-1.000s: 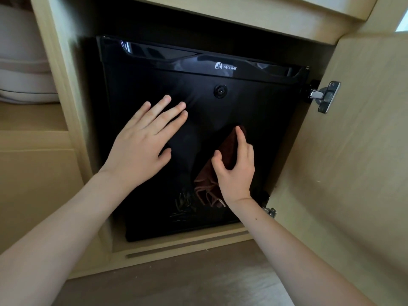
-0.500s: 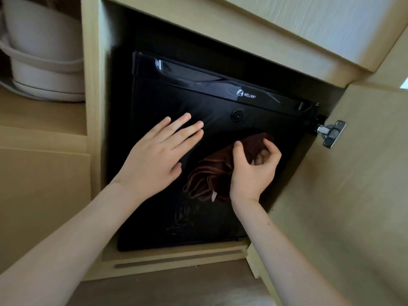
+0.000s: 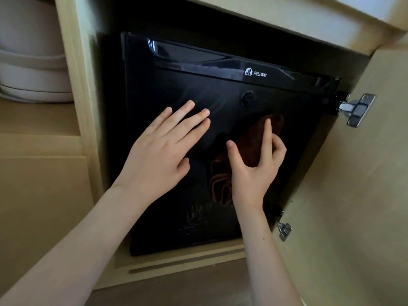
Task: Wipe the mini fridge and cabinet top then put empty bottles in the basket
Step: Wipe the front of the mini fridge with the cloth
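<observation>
White tubs [image 3: 28, 71] partly beyond the left edge; cloth [image 3: 220, 182] half under the right hand [image 3: 254, 173].

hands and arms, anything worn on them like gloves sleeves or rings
Nothing worn: the left hand and right hand are bare, with no gloves, rings, watch or bracelet showing, and no sleeve comes into view up either arm. Nails look short.

Stacked white round vessels [image 3: 31, 69] sit on a pale wooden shelf [image 3: 37, 115] at upper left, above a flat pale panel [image 3: 42, 195], while at right an open door [image 3: 353, 195] carries an upper hinge [image 3: 357, 109] and a lower hinge [image 3: 283, 230] of metal, above a brown floor [image 3: 176, 290].
</observation>
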Tool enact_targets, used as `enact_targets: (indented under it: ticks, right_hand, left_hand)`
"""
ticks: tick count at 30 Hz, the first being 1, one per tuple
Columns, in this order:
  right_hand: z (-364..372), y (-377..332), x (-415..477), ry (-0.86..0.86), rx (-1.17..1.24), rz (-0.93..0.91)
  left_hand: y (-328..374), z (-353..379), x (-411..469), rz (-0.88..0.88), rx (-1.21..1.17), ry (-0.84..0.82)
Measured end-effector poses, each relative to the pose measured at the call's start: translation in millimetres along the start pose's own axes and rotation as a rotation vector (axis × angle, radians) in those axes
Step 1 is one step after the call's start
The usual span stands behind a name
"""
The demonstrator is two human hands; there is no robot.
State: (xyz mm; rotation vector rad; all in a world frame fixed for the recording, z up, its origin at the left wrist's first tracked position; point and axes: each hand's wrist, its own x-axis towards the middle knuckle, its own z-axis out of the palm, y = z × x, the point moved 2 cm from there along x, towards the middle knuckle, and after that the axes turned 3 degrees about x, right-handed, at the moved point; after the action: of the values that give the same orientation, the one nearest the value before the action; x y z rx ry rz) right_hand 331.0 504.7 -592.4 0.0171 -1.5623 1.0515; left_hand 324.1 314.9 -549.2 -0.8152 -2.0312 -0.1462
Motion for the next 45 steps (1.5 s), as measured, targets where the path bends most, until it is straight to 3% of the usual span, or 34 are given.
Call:
enact_targets:
  ticks: [7,15,19,23,28,31,36,39,45]
  right_hand:
    - [8.8,9.2,2.3,0.112,-0.202,-0.161]
    - [24.9,13.6,-5.5,0.308,0.116,-0.005]
    - [29.6,31.5,-40.5,0.335,0.063,0.043]
    - [32.5,45.9,-108.9,0.326,0.031,0.239]
    - [47.7,24.9,-103.2,0.484,0.110,0.431]
    - [61.5,0.4,-81.0,0.510,0.142,0.343]
    - [62.1,15.1,-89.8,0.390,-0.003,0.091]
    - [55.9,34.4,-125.2,0.369,-0.053,0.236]
    - [57.8,17.2,-120.4,0.505,0.085,0.475]
  left_hand:
    - [-6.2,1.6,-3.2,0.029,0.014,0.001]
    - [-8.7,5.8,-7.5,0.030,0.026,0.032]
    - [-9.1,8.6,-8.3,0.035,0.041,0.045]
    - [-12.0,10.1,-11.6,0.054,0.051,0.049]
    - [-16.9,12.8,-27.2,0.071,0.078,0.035]
    - [-22.7,16.8,-39.8,0.073,0.102,0.034]
    - [-29.9,25.1,-58.9,0.068,0.159,0.056]
    - [-30.1,25.6,-61.0,0.059,0.163,0.061]
    - [-26.7,20.9,-60.0,0.049,0.160,0.032]
